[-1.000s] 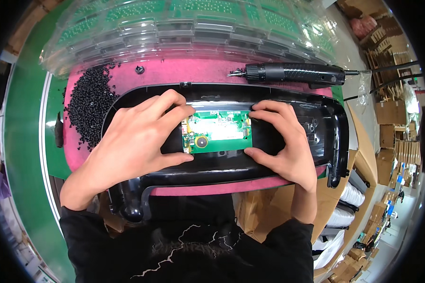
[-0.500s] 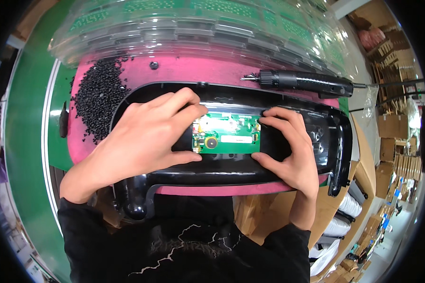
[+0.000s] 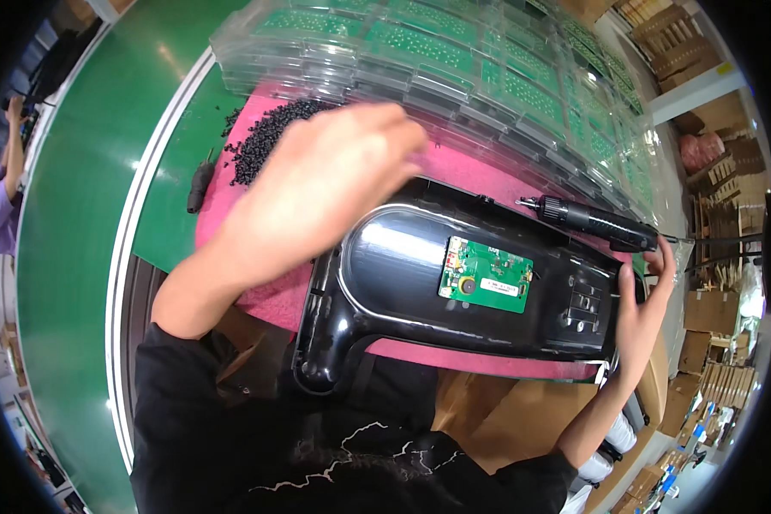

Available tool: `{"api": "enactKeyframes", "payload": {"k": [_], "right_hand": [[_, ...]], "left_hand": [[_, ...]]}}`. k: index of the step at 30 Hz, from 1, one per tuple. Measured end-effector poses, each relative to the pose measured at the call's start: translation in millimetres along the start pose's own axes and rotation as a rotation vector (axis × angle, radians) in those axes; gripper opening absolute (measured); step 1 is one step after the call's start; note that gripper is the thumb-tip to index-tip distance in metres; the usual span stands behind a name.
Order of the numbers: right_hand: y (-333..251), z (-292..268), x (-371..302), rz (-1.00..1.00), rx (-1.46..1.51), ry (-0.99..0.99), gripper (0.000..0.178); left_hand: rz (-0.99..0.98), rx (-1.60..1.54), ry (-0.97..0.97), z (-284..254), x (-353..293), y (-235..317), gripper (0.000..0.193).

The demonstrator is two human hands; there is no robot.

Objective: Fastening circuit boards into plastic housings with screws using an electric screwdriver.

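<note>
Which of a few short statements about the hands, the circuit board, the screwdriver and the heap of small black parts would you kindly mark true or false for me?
1. The circuit board lies inside the black shell. True.
2. Both hands are holding the circuit board. False: neither the left hand nor the right hand touches it.
3. The right hand is at the shell's right end. True.
4. The screwdriver points its tip to the right. False: its tip points left.
5. The heap of small black parts lies mostly on the pink mat. True.
</note>
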State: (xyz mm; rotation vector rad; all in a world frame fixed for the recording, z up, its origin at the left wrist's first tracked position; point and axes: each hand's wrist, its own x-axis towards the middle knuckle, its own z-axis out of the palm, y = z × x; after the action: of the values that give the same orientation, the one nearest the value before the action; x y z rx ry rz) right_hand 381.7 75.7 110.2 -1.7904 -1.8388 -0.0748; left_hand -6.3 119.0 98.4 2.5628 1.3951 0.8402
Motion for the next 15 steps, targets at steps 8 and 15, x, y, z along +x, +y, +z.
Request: {"api": "enactKeyframes", "payload": {"k": [8,15], "right_hand": [[10.3,22.6,45.6,0.181,0.578,0.05,0.046],[-68.2,64.0,63.4,0.102,1.162,0.009,0.046]], "left_hand": [[-0.139,0.141,-0.198,-1.9,-12.9,-32.9,0.026],[-0.093,0.139,-0.178,8.0,-10.4,-41.6,0.011]]}}
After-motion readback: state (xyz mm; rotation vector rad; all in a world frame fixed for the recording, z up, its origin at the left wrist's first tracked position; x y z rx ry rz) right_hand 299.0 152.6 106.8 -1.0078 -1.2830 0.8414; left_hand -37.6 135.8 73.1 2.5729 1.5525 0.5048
